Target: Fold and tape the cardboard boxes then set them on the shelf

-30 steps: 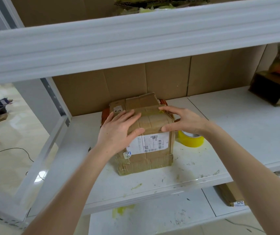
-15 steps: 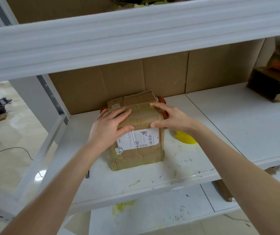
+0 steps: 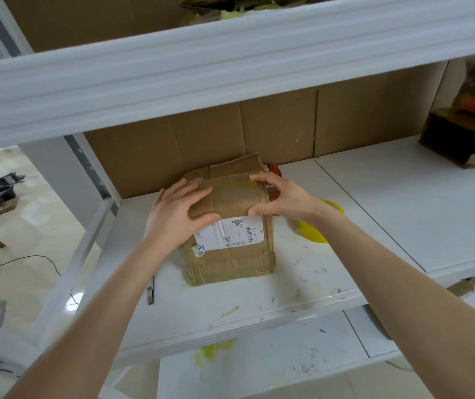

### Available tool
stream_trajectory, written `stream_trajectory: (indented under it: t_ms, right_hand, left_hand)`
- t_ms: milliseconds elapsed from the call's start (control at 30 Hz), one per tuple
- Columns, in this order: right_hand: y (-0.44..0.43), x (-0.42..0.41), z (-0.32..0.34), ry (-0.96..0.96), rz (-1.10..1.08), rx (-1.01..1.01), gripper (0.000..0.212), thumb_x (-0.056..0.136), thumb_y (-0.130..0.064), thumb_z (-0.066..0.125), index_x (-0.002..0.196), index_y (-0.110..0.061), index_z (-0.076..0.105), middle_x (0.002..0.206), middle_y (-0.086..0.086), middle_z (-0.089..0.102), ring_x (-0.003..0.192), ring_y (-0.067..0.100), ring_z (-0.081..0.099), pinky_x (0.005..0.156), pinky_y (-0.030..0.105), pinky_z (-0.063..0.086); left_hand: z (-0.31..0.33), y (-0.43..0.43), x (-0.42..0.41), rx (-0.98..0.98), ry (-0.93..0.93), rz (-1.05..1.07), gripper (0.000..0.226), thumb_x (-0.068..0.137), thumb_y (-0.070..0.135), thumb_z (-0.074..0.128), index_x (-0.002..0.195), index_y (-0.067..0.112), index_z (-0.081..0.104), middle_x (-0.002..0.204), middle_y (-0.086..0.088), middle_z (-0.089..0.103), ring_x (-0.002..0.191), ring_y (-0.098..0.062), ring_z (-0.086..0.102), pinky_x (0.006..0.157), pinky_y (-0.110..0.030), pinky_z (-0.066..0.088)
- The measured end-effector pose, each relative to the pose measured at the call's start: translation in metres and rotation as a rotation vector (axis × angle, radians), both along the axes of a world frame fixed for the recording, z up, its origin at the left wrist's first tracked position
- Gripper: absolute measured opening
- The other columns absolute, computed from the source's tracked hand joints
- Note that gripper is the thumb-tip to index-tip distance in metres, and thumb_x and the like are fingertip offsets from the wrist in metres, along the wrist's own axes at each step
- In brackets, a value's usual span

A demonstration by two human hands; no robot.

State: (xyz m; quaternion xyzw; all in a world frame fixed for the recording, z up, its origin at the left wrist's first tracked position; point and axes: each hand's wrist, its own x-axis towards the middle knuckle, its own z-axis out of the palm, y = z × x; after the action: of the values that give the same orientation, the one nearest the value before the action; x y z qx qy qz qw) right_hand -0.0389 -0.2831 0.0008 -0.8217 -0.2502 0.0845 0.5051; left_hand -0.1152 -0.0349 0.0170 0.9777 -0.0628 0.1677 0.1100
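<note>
Now left hand (image 3: 176, 218) flat, fingers apart, atop the cardboard box (image 3: 232, 259); right hand (image 3: 283, 200) tight around its right edge.

I'm looking at a brown cardboard box (image 3: 230, 260), its white label (image 3: 230, 233) printed with black barcodes and small black text, and a yellowish sheen along its bottom edge. Beside it sits a bright yellow tape roll (image 3: 314, 233). The shelf (image 3: 374, 211) is white, speckled with dark scuffs and yellow-green smears. A plain brown cardboard sheet (image 3: 273, 131) lines the back. Far right there's a dark brown carton (image 3: 455, 139), with orange-red showing above it. The floor (image 3: 28, 254) is glossy beige.
</note>
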Motion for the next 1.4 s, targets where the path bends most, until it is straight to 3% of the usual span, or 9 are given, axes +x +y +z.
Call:
stream_trajectory:
  t_ms: [133,367,467,567,767,933,1133,1267,1400]
  right_hand:
    - [0.015,0.003,-0.009,0.016,0.012,0.068,0.082,0.063,-0.048,0.083,0.134,-0.042,0.043,0.136,-0.015,0.04,0.127,0.01,0.039,0.102,0.029,0.035]
    - [0.018,-0.005,-0.04,0.043,-0.045,0.027,0.086,0.068,-0.034,0.085,0.139,-0.037,0.039,0.143,-0.003,0.04,0.13,0.02,0.042,0.107,0.04,0.04]
    - [0.006,0.0,-0.028,-0.031,-0.041,-0.053,0.085,0.068,-0.039,0.084,0.141,-0.037,0.04,0.15,-0.004,0.037,0.134,0.016,0.037,0.109,0.037,0.036]
    - [-0.011,0.004,-0.011,-0.061,-0.022,-0.124,0.085,0.067,-0.043,0.084,0.14,-0.039,0.041,0.147,-0.008,0.041,0.119,0.009,0.043,0.1,0.029,0.037]
    - [-0.021,-0.002,-0.023,-0.067,-0.049,-0.227,0.092,0.07,-0.04,0.083,0.147,-0.031,0.034,0.148,-0.003,0.042,0.129,0.017,0.047,0.107,0.034,0.039]
    - [-0.003,-0.006,-0.035,-0.02,-0.107,-0.169,0.097,0.073,-0.043,0.08,0.151,-0.031,0.025,0.152,0.0,0.034,0.136,0.021,0.038,0.11,0.035,0.035]
    - [-0.019,-0.012,-0.024,-0.031,-0.026,-0.228,0.092,0.074,-0.035,0.081,0.15,-0.027,0.03,0.15,-0.002,0.041,0.134,0.019,0.042,0.109,0.039,0.039]
    - [-0.032,-0.015,-0.021,0.012,0.012,-0.276,0.098,0.073,-0.033,0.082,0.151,-0.035,0.022,0.148,-0.005,0.041,0.126,0.018,0.048,0.104,0.04,0.043]
    - [-0.025,-0.014,-0.022,0.007,-0.037,-0.328,0.117,0.062,-0.051,0.084,0.151,-0.042,0.009,0.149,-0.004,0.041,0.127,0.022,0.047,0.105,0.039,0.042]
  left_hand:
    - [-0.01,0.017,-0.006,-0.237,0.095,0.169,0.074,0.062,0.076,0.054,0.132,0.052,0.045,0.158,-0.002,0.02,0.142,-0.026,0.026,0.11,-0.043,0.03]
    - [-0.019,0.021,-0.003,-0.163,0.126,0.129,0.064,0.071,0.058,0.07,0.13,0.043,0.052,0.156,0.003,0.026,0.138,-0.023,0.033,0.11,-0.043,0.029]
    - [-0.015,0.013,-0.003,-0.167,0.107,0.132,0.065,0.069,0.06,0.069,0.129,0.042,0.054,0.155,0.002,0.027,0.138,-0.022,0.032,0.11,-0.043,0.029]
    - [-0.011,0.003,-0.005,-0.217,0.073,0.104,0.066,0.068,0.063,0.066,0.129,0.041,0.054,0.154,0.001,0.028,0.137,-0.021,0.034,0.108,-0.042,0.032]
    - [-0.037,-0.018,-0.01,-0.279,0.054,0.13,0.083,0.076,0.061,0.063,0.147,0.042,0.025,0.159,0.005,0.012,0.118,-0.018,0.054,0.1,-0.039,0.043]
    - [-0.039,-0.013,0.008,-0.462,0.161,0.177,0.098,0.078,0.053,0.068,0.152,0.032,0.008,0.16,0.001,0.011,0.142,-0.025,0.027,0.111,-0.048,0.033]
    - [-0.055,-0.023,-0.018,-0.431,0.159,0.18,0.093,0.079,0.059,0.062,0.152,0.031,0.012,0.156,-0.002,0.02,0.134,-0.025,0.038,0.105,-0.045,0.04]
    - [-0.06,-0.034,-0.024,-0.276,0.144,0.189,0.095,0.077,0.07,0.052,0.152,0.03,0.009,0.156,-0.003,0.007,0.14,-0.028,0.025,0.107,-0.046,0.035]
    - [-0.063,-0.035,-0.02,-0.308,0.109,0.183,0.092,0.076,0.067,0.056,0.151,0.028,0.019,0.158,0.003,-0.008,0.146,-0.026,0.005,0.112,-0.048,0.024]
